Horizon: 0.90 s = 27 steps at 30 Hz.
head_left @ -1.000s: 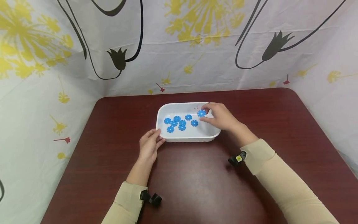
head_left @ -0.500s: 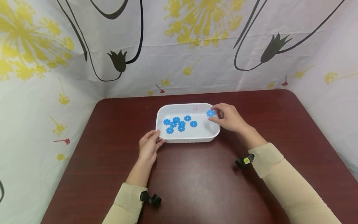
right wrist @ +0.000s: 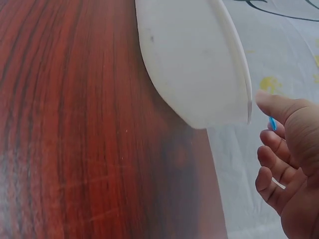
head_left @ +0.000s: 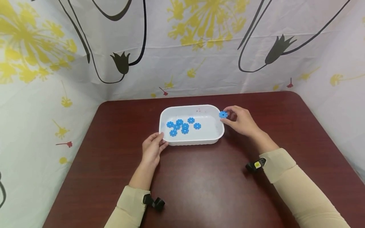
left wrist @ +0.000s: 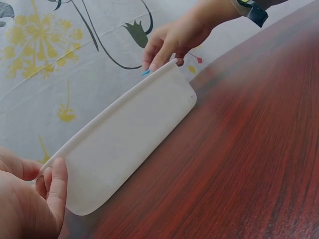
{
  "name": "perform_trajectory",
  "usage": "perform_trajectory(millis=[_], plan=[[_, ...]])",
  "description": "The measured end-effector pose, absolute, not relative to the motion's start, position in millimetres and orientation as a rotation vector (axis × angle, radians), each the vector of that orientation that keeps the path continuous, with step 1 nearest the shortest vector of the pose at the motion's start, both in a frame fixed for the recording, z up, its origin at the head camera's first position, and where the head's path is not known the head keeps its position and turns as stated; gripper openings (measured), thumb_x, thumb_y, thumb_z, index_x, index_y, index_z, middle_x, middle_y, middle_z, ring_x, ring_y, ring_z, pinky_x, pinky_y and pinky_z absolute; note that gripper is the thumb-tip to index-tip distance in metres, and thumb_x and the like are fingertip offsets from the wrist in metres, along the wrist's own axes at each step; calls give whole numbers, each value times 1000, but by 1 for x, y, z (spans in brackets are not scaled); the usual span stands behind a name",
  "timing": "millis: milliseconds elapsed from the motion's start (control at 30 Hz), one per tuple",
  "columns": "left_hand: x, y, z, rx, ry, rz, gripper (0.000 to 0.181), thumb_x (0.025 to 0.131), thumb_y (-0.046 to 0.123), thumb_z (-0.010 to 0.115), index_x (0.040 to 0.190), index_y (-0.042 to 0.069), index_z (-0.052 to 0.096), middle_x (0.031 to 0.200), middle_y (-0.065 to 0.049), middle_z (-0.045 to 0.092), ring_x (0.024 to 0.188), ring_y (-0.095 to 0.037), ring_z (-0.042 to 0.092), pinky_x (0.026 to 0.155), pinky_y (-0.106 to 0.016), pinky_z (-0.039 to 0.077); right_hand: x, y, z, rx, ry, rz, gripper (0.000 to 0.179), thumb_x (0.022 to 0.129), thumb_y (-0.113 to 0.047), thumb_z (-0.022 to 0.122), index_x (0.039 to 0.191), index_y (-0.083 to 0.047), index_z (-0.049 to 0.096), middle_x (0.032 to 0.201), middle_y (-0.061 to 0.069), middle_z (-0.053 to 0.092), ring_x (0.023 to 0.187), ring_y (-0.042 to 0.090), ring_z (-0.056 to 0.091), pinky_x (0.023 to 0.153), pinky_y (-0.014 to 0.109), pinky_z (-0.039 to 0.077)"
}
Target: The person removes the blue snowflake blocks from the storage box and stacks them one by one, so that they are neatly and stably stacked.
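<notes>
At the right rim of a white, rounded-rectangular plastic tray (head_left: 211, 126) on a red-brown wood-grain worktop (head_left: 199, 190), pinching a blue, notched round disc (head_left: 223, 114) at the tip of the outstretched right grip (head_left: 241, 121); holding the near-left corner with the left grip (head_left: 151, 150).

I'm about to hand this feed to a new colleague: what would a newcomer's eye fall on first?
Probably the bright blue, notch-edged flat disc that the bare right hand pinches at the right end of the white, plastic-looking rectangular tray. Then the similar blue discs lying in the tray's left and middle. Large yellow flower prints on the white cloth behind also stand out.
</notes>
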<state>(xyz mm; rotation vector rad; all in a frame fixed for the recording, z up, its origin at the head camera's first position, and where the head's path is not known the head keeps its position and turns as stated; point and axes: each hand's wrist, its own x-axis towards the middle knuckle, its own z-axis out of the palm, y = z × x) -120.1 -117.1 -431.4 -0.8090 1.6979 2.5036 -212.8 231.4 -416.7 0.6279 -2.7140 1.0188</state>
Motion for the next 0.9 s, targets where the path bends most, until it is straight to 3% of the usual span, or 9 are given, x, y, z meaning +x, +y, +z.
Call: perform_trajectory(millis=[900], plan=[[-121, -116, -431, -833, 1652, 2552, 21, 98, 9, 67, 114, 0, 57, 96, -12, 57, 73, -13, 62, 75, -27, 63, -216, 256, -445, 623, -2899, 931, 36, 90, -17, 79, 115, 5, 64, 93, 15, 65, 74, 24, 57, 65, 36, 50]])
